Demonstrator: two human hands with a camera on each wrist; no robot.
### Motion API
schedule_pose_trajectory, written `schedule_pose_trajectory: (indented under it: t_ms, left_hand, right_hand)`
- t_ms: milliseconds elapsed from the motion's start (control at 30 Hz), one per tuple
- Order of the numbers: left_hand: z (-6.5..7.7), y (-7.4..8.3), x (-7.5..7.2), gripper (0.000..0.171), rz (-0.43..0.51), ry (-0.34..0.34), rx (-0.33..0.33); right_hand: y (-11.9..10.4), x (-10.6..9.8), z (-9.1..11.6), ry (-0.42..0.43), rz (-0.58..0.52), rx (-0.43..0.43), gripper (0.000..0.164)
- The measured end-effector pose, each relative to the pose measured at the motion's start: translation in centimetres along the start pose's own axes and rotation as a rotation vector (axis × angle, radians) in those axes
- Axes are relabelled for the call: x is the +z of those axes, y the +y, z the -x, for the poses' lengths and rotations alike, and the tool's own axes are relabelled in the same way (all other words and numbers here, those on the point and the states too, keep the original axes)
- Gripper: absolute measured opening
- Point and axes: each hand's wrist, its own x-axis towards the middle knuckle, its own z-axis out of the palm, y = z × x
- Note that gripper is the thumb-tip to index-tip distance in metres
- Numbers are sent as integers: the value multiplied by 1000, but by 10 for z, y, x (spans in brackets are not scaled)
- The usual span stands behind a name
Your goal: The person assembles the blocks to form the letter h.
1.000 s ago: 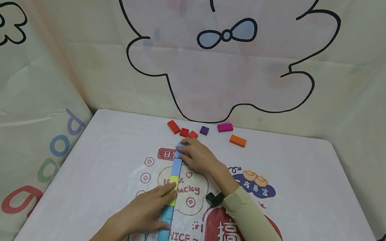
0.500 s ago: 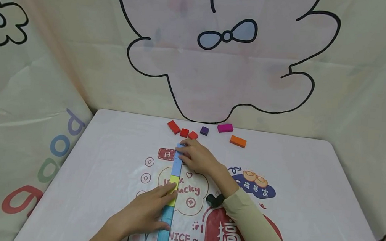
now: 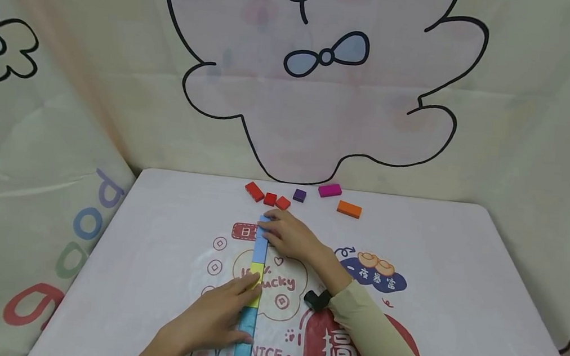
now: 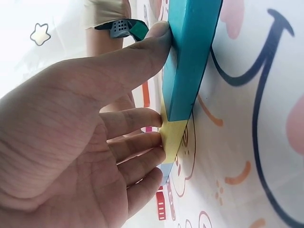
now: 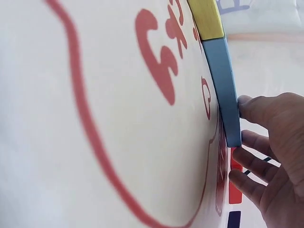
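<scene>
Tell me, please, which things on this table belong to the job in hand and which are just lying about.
Seemingly in the job:
- left hand and right hand, touching the row
- the row's teal part, yellow part and light-blue part

Apparently lying about, untouched:
- three red blocks
- purple block
- magenta block
- orange block

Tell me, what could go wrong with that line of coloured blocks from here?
The line looks merely set end to end, so a hard push from the right grip on the blue end might buckle it. A sideways nudge from the left grip against the yellow part could kink it. The red blocks lie just past the far end, where a slip could bump them.
</scene>
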Motion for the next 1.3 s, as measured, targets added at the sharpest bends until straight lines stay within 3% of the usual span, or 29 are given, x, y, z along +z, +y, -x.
schedule_pose_trajectory:
  t_ms: [433, 700, 1000, 1300]
  left_hand:
    - [0, 1, -1, 92, 16, -5, -18]
    - [-1, 1, -1, 94, 9, -14, -31]
    - [0, 2, 0, 96, 14, -10, -49]
    - [1, 1, 1, 96, 40, -9, -57]
  right_hand:
    - [-4, 0, -1, -10, -17, 50, 44]
    - [-2, -10, 7, 57, -34, 109, 42]
    - [27, -27, 27, 191, -5, 154, 41]
    - [57, -42, 51, 307, 44, 259, 37]
